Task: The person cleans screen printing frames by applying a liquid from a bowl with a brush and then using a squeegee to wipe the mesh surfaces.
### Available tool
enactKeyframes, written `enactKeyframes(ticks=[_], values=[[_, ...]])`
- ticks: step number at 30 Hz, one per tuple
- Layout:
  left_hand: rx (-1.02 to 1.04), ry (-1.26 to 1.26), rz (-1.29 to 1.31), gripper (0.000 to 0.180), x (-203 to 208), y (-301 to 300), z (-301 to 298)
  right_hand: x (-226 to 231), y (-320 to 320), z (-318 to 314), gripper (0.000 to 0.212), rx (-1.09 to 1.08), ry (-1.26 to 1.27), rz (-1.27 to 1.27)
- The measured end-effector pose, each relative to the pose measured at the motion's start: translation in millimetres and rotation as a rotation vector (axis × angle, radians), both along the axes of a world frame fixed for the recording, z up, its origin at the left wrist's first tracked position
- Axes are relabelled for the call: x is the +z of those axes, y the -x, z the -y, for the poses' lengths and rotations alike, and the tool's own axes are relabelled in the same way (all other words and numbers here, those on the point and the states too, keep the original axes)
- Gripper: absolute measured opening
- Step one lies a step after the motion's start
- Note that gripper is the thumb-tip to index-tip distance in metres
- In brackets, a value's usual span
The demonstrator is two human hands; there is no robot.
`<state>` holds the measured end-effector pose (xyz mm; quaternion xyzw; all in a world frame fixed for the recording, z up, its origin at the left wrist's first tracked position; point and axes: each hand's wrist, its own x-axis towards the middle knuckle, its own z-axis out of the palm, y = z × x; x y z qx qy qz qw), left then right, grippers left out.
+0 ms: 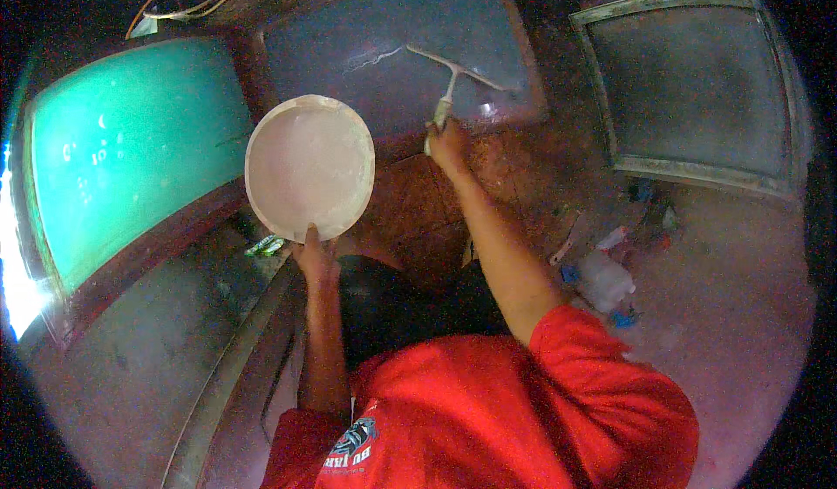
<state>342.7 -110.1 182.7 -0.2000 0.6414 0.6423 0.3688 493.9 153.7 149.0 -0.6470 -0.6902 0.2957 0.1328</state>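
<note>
My left hand (316, 252) grips the near rim of a round, pale basin (310, 168), thumb over the edge; its inside looks coated with whitish residue. Further right, my right hand (448, 144) is closed round the handle of a squeegee (452, 79). The wide blade of the squeegee lies against or just over a framed screen (349, 31) with a dark blue-grey surface; whether it touches, I cannot tell. A thin pale streak runs across that surface, left of the blade.
A bright green framed screen (139, 140) leans at the left. Another dark screen in a pale frame (693, 88) stands at the right. On the floor lie a whitish plastic container (605, 280) and small blue pieces. A coiled hose (193, 1) is at the upper left.
</note>
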Motion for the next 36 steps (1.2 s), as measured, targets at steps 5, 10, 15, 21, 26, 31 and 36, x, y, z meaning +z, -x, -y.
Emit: enactKeyframes(ticks=[5, 10, 15, 21, 26, 31, 36], values=[[0.05, -0.083, -0.029, 0.047, 3.6, -4.7, -16.8, -31.8, 23.5, 4.6, 0.041, -0.108, 0.037, -0.318], [0.017, -0.054, -0.036, 0.049, -5.2, 3.3, -21.5, -0.2, -25.2, -53.3, 0.036, 0.003, 0.012, -0.051], [-0.011, -0.034, -0.175, 0.051, -61.7, 23.1, -18.6, 21.4, -83.9, -87.8, 0.034, 0.123, 0.006, -0.009], [-0.091, -0.089, -0.143, 0.054, -56.0, 20.7, -54.6, 40.5, -134.4, -37.8, 0.035, 0.012, 0.077, -0.147], [-0.295, -0.067, -0.277, 0.053, -47.7, 26.2, -78.3, 84.9, -137.7, -0.9, 0.036, -0.031, 0.114, -0.128], [-0.377, 0.241, -0.532, 0.061, -57.6, 28.9, -99.7, 47.0, -157.2, 7.2, 0.034, 0.069, -0.106, -0.041], [-0.196, 0.254, -0.579, 0.065, -94.7, 50.7, -107.1, 57.7, -150.5, 21.3, 0.031, 0.067, -0.076, -0.11]])
